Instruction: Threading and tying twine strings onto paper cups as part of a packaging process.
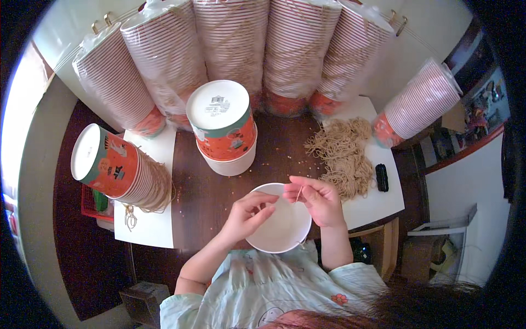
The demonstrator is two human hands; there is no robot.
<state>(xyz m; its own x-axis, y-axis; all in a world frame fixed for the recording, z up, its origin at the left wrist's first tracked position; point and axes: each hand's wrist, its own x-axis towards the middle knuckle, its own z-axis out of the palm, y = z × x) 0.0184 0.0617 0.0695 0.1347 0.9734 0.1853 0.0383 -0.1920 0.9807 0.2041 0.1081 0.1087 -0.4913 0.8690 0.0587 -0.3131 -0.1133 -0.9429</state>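
Note:
A white paper bucket (274, 227) stands mouth up at the table's near edge, close against my body. My left hand (247, 215) is over its left rim, fingers bent and apart, with nothing visible in them. Above the right rim, my right hand (318, 202) pinches a thin pale string (299, 194) between thumb and fingers. A short end of string also shows at the bucket's lower right rim. Farther off, an upside-down orange and green paper bucket (227, 137) with a white base is stacked over a white one.
A heap of tan cord loops (348, 156) lies on the right white board, beside a small black object (382, 177). At left leans a bucket stack (118, 167) draped with cords. Tall plastic-wrapped bucket stacks (233, 49) line the back; another wrapped stack (419, 101) stands far right.

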